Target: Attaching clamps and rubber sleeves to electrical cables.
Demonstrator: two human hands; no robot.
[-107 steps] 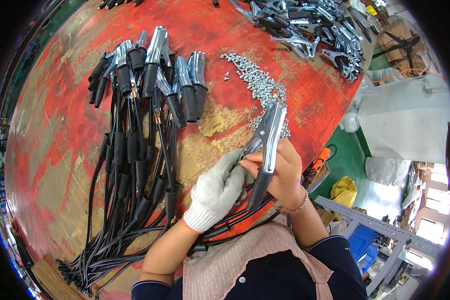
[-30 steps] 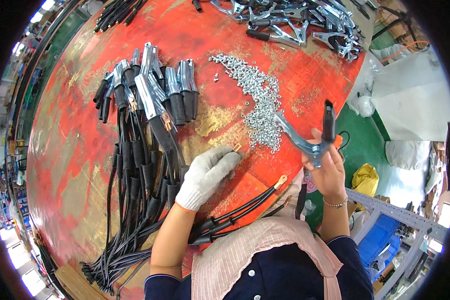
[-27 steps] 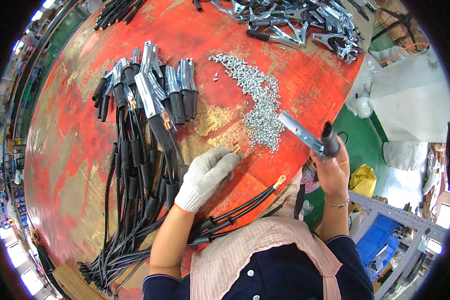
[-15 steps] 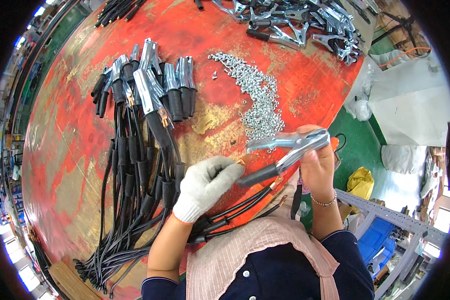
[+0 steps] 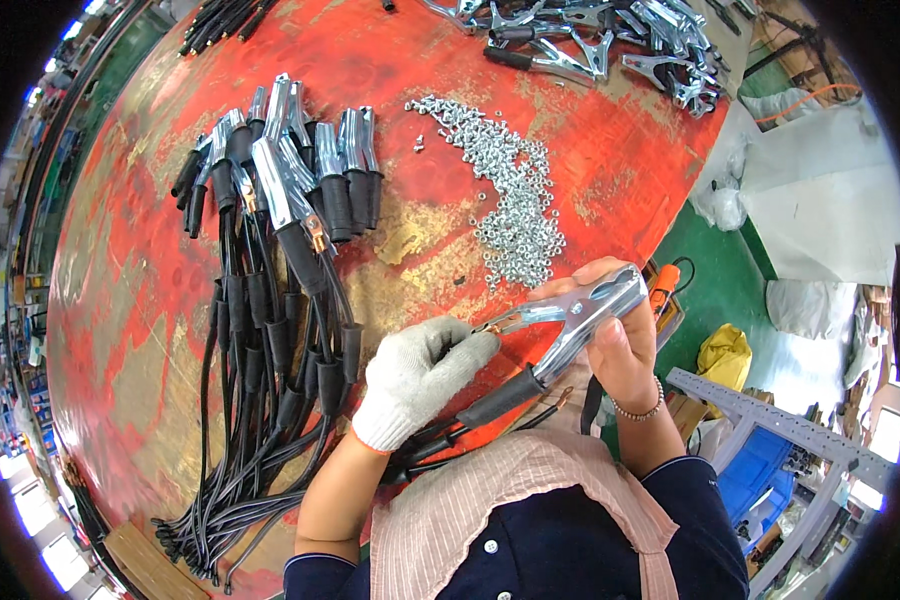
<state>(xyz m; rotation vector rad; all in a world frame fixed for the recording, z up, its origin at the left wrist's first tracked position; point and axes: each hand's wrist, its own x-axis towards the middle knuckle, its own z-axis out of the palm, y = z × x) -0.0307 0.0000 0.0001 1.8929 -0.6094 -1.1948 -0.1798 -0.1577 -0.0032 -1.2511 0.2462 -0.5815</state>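
My right hand (image 5: 618, 345) grips a metal spring clamp (image 5: 570, 318) with a black-sleeved handle, held level over the near edge of the red table (image 5: 120, 330). My left hand (image 5: 420, 375), in a white knit glove, pinches a black cable's copper-coloured terminal (image 5: 490, 325) at the clamp's jaw end. More black cables (image 5: 440, 440) run under my left wrist toward my chest.
A bundle of finished clamps with black cables (image 5: 280, 230) lies at left. A heap of small silver nuts (image 5: 515, 205) sits in the middle. Bare metal clamps (image 5: 610, 40) are piled at the far edge. An orange tool (image 5: 662, 285) hangs at the table's right.
My right hand brought the clamp from off the table's right side back over to my left hand and turned it level. My gloved hand closed onto the cable end at its jaw.
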